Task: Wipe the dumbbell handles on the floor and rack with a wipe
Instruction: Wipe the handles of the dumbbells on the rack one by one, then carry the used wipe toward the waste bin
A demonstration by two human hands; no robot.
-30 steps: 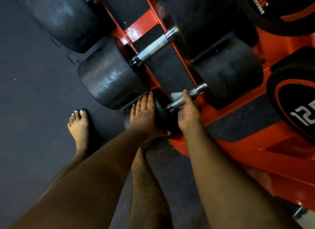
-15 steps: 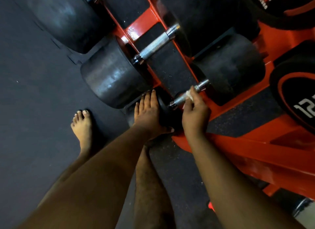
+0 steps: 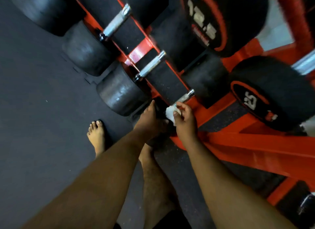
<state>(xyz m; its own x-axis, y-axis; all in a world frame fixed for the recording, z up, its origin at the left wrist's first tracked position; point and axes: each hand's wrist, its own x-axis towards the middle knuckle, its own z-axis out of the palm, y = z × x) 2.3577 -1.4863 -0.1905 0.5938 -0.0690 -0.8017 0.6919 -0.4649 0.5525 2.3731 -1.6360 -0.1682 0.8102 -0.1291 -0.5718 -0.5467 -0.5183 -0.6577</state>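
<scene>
At the rack's (image 3: 230, 143) lowest tier, my right hand (image 3: 185, 121) pinches the white wipe (image 3: 171, 112) against the near end of the smallest dumbbell's handle (image 3: 185, 97). My left hand (image 3: 150, 121) lies flat on its dark head, steadying it. I judge this handle mid-wipe; next I should stroke toward the far collar.

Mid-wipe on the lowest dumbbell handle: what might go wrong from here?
1. The right hand only pinches the wipe at the handle's near end; the far end may get missed.
2. The left hand presses a dumbbell head; fingers could get pinched if it rolls.
3. A bare foot sits near heavy weights.
</scene>
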